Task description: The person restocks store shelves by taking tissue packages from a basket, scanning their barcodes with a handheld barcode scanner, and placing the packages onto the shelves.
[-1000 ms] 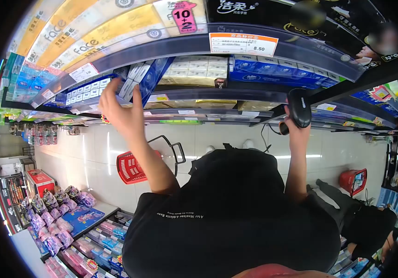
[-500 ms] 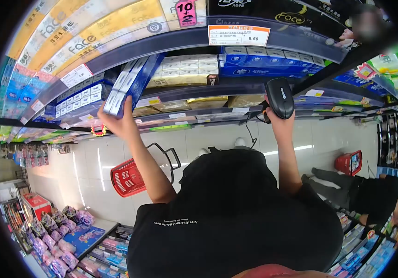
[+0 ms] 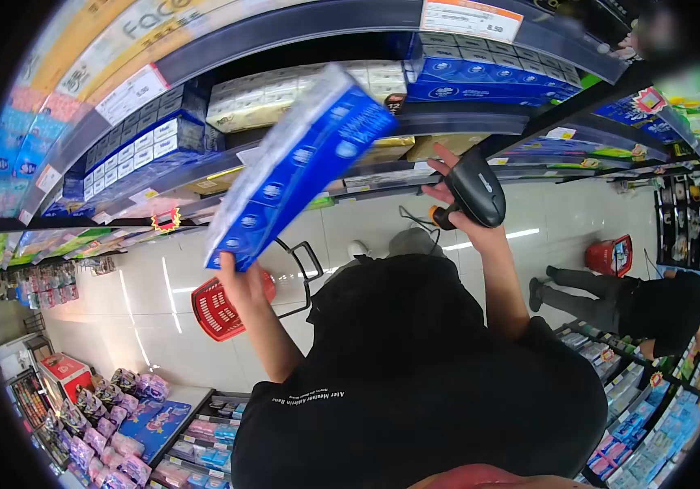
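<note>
My left hand [image 3: 240, 281] grips the lower end of a long blue-and-white tissue pack [image 3: 305, 167], which tilts up to the right in front of the shelf. In my right hand [image 3: 473, 230] is a black handheld scanner [image 3: 480, 191] with a cable; some fingers stretch out to its left. Behind the long pack, a cream multipack [image 3: 256, 102] lies on the shelf. More blue packs stand left [image 3: 142, 151] and right [image 3: 480, 77] of it.
A shelf edge [image 3: 268, 28] with price labels runs above my hands. On the floor behind my left forearm is a red basket [image 3: 218, 311]. Another red basket [image 3: 609, 256] and a person in black [image 3: 659, 314] are at the right. Low goods shelves [image 3: 195, 432] are at lower left.
The long blue pack has come off the shelf in my left hand and swung to the right. My right hand has lowered slightly with the scanner, and some fingers have spread.
</note>
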Available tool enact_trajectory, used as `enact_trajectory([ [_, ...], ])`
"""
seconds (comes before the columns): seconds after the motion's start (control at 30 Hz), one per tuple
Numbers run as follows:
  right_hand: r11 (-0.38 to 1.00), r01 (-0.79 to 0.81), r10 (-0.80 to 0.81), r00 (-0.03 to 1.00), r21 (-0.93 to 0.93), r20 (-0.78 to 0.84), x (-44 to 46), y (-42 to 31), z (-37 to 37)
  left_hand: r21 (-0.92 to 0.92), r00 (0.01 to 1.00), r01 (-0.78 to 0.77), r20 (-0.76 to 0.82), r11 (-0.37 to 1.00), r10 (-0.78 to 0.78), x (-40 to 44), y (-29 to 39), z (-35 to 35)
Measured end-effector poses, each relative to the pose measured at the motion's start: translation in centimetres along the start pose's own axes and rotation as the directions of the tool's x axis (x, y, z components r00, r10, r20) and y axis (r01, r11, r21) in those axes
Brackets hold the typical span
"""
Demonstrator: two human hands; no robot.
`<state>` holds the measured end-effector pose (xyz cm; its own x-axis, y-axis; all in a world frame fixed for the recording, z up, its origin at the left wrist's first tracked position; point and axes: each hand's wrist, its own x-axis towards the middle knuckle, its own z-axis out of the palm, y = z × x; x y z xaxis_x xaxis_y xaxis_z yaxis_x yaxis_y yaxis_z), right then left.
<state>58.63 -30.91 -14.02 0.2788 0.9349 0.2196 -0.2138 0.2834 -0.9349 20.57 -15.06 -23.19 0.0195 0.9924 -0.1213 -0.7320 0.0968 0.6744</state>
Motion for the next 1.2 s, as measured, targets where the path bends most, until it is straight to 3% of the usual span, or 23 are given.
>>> enact_trajectory([
  [0.1, 0.988, 0.036, -0.060, 0.986, 0.150, 0.155, 0.9, -0.4, 0.5, 0.045, 0.987, 0.048, 0.153, 0.998, -0.055, -1.8, -1.1, 3.4],
  [0.17, 0.942, 0.026, -0.065, 0.992, 0.334, 0.109, 0.9, -0.8, 0.6, 0.105, 0.964, 0.036, 0.259, 0.994, -0.062, -2.4, -1.1, 5.2],
  [0.23, 0.963, -0.069, 0.044, 0.994, 0.262, 0.099, 0.3, -1.0, -0.9, 0.141, 0.948, 0.045, 0.307, 0.989, -0.087, -2.2, -1.2, 5.3],
  [0.33, 0.961, -0.044, 0.033, 0.999, 0.272, 0.042, 0.2, -1.3, -0.8, 0.208, 0.920, -0.012, 0.385, 0.978, -0.071, -2.0, -0.2, 6.8],
  [0.4, 0.951, -0.004, 0.011, 1.000, 0.310, -0.021, 0.3, -1.4, -1.3, 0.469, 0.906, -0.081, 0.402, 0.879, -0.131, -1.9, 0.8, 9.2],
  [0.5, 0.938, 0.090, -0.052, 0.992, 0.334, -0.119, 1.2, -2.3, -1.5, 0.590, 0.906, -0.202, 0.415, 0.782, -0.078, -1.5, 0.8, 12.0],
  [0.57, 0.941, 0.159, -0.122, 0.983, 0.300, -0.139, 2.6, -3.2, -1.2, 0.554, 0.905, -0.255, 0.425, 0.792, -0.005, -0.1, 0.1, 14.1],
  [0.63, 0.952, 0.255, -0.220, 0.954, 0.169, -0.202, 3.1, -3.6, -1.3, 0.390, 0.757, -0.510, 0.627, 0.767, 0.185, 1.9, -0.9, 15.4],
  [0.77, 0.924, 0.360, -0.311, 0.905, 0.130, -0.291, 4.0, -4.1, -3.2, 0.202, 0.688, -0.464, 0.695, 0.863, 0.208, 4.6, -3.3, 19.1],
  [0.93, 0.912, 0.402, -0.352, 0.867, 0.079, -0.354, 4.9, -5.2, -5.3, 0.101, 0.624, -0.521, 0.722, 0.847, 0.297, 6.8, -6.3, 23.3],
  [1.1, 0.934, 0.356, -0.315, 0.863, 0.034, -0.396, 5.8, -5.9, -6.6, 0.076, 0.614, -0.470, 0.744, 0.880, 0.263, 8.2, -8.2, 25.8],
  [1.17, 0.930, 0.367, -0.332, 0.862, 0.018, -0.383, 5.7, -6.0, -7.3, 0.286, 0.772, -0.333, 0.630, 0.898, 0.086, 8.2, -8.5, 26.2],
  [1.2, 0.939, 0.343, -0.317, 0.867, 0.000, -0.384, 5.6, -6.2, -7.4, 0.262, 0.791, -0.285, 0.607, 0.922, 0.072, 8.3, -8.9, 26.7],
])
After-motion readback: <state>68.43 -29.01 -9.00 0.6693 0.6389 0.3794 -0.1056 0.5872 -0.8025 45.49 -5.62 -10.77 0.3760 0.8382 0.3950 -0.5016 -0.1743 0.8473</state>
